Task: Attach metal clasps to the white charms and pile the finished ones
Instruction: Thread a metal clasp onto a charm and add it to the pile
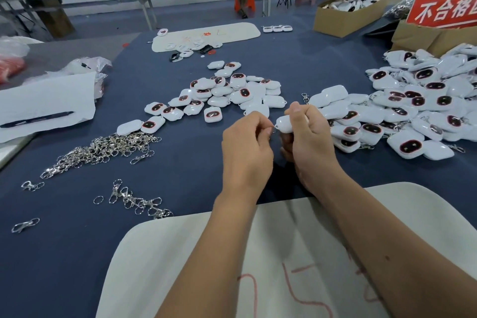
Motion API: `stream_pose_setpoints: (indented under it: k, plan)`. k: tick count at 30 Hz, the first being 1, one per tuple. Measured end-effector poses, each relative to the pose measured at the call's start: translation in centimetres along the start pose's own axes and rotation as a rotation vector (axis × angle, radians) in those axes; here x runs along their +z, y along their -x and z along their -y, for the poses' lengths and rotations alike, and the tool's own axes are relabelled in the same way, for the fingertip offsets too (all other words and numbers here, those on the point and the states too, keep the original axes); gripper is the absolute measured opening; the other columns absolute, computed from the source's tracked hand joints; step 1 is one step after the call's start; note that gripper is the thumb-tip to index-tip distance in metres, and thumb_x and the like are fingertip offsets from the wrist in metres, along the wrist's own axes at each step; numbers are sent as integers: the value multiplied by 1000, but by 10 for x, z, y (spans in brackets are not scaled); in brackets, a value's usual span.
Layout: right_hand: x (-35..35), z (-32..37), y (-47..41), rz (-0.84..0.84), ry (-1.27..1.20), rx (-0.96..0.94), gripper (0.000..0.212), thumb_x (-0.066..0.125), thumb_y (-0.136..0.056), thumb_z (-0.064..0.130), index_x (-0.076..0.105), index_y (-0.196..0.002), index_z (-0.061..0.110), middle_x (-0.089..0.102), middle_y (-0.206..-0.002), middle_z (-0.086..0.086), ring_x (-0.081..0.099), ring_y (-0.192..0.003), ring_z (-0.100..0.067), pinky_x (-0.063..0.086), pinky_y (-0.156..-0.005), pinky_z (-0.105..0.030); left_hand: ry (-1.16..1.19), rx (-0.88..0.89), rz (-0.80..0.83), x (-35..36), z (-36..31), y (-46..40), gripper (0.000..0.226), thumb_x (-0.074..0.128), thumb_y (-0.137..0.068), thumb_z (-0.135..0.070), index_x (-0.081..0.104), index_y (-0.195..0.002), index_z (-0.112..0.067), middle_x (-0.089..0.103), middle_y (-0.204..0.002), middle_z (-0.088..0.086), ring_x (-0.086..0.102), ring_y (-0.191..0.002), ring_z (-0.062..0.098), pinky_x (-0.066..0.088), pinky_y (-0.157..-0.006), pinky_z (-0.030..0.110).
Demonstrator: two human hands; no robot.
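A white charm [284,123] is held in the right hand [308,134], grip curled round it, thumb up, above the dark blue tabletop [185,162] near its middle. A small metal ring [274,129] at the charm's left end is pinched by the left hand [246,147], fingertips pressed together on it. The two hands are seen close together, knuckles toward the camera, forearms laid over a cream mat [196,266] with red markings at the near edge.

A loose group of white charms [219,95], many with dark oval faces up, is spread just beyond the hands. A much bigger pile of charms [413,108] is heaped to the right, some with clasps showing at its edges. A heap of metal clasps [103,150] is seen to the left, touching two charms at its far end; a smaller cluster of clasps [139,201] and a few single ones lie nearer the front left edge.

A white sheet [51,95] with a black pen [36,119] on it is placed far left, plastic bags [87,64] behind it. A second cream mat [206,33] with small parts lies at the far side. An open cardboard box [346,15] of white items and a red sign [446,8] with white characters are seen at the far right.
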State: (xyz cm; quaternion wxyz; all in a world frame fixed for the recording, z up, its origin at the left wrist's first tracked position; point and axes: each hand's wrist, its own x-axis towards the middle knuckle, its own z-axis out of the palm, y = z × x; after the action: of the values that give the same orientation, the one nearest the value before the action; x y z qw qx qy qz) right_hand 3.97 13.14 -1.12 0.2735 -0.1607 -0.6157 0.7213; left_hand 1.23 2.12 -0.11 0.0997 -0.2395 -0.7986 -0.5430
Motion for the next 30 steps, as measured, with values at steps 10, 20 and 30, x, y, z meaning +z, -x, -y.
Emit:
stream_pose_setpoints:
  k: [10, 20, 30]
  plan:
    - [-1, -2, 2, -34, 77, -116, 18, 46, -106, 31, 53, -93, 21, 49, -60, 4, 43, -52, -12, 39, -48, -27, 188, -161, 21, -2, 2, 0, 14, 68, -92, -5, 71, -84, -16, 72, -79, -5, 65, -73, 9, 54, -74, 27]
    - [-1, 2, 2, 28, -118, -18, 24, 41, -113, 29, 52, -97, 15, 47, -58, 3, 38, -47, -9, 33, -42, -20, 618, -388, -3, 7, 0, -3, 18, 70, -92, 0, 73, -86, -17, 74, -76, 1, 66, -72, 12, 54, -72, 23]
    - [-3, 0, 0, -48, -58, -13, 22, 43, -110, 31, 52, -93, 19, 45, -56, 7, 36, -47, -9, 34, -43, -20, 21, 102, 23, 1, 0, 1, 16, 62, -92, 1, 71, -87, -11, 69, -80, -2, 63, -78, 18, 52, -72, 38]
